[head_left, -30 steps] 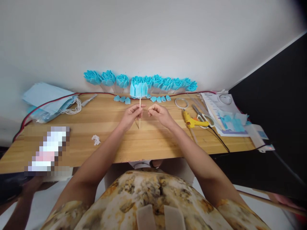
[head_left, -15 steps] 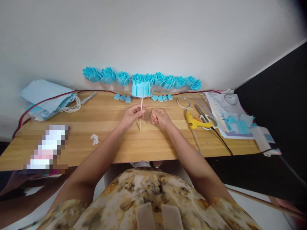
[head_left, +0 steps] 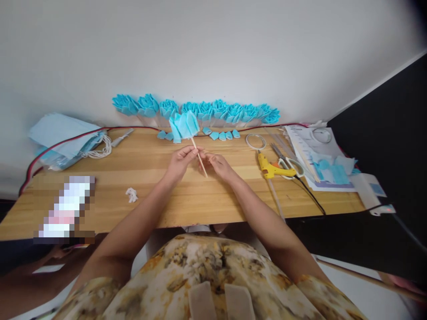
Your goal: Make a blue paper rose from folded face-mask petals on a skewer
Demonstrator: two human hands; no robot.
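A light blue fabric flower (head_left: 184,124) sits on the top of a thin wooden stick (head_left: 204,169), which leans with its head to the left. My left hand (head_left: 182,161) pinches the stick just below the flower. Close beside it, my right hand (head_left: 220,167) has its fingers curled together near the stick; what they hold, if anything, is too small to make out. Behind the flower lie small folded blue petals (head_left: 223,136) in two groups, the left one partly covered by it.
Finished blue flowers (head_left: 220,109) line the wall. A yellow glue gun (head_left: 271,169), scissors (head_left: 296,163) and a wire ring (head_left: 255,142) lie right, near papers (head_left: 300,138). Blue sheets (head_left: 63,129) and a blurred-out object (head_left: 68,206) are left. Crumpled white scrap (head_left: 132,194) lies nearby.
The stick has tipped from upright, its flower swinging left and its lower end right. My right hand has moved in closer to my left hand.
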